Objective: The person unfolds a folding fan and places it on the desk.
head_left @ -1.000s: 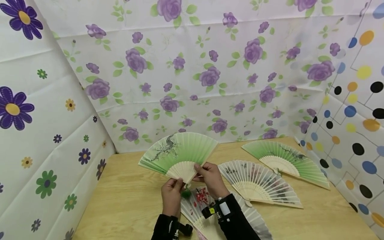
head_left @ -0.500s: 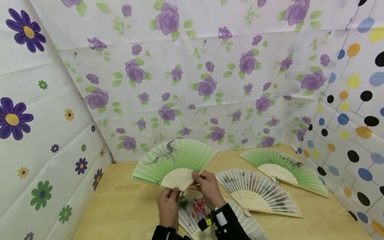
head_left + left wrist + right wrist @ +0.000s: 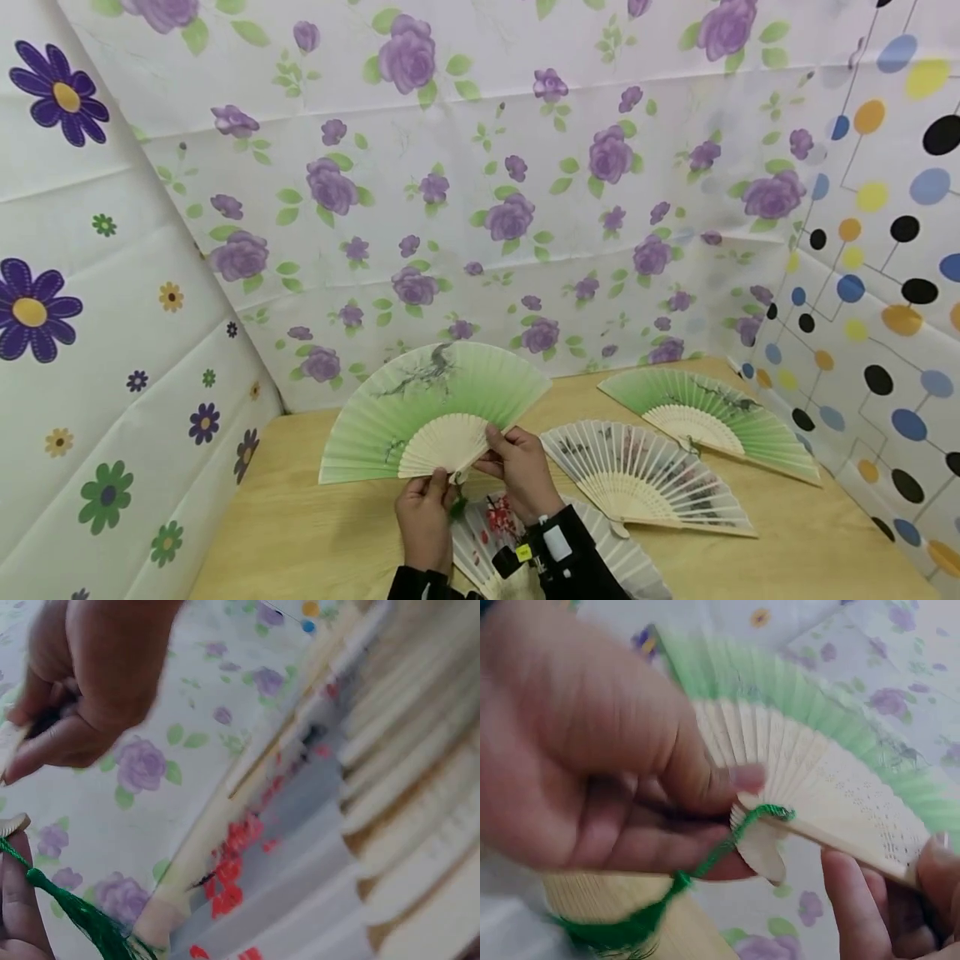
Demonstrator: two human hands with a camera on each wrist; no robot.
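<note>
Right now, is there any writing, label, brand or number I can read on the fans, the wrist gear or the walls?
No readable text in any view.
Held green fan: a painted bird and branch, no words.
Small yellow tag on the right wrist strap: too small to read.
White fan with red blossoms: blurred, no lettering made out.
Wall sheets: flowers and dots only.

The green folding fan (image 3: 435, 400) has a matt paper leaf on pale, smooth wooden ribs. Its green tassel (image 3: 641, 922) looks like soft thread. The light wooden tabletop (image 3: 315, 533) shows a smooth grain.
</note>
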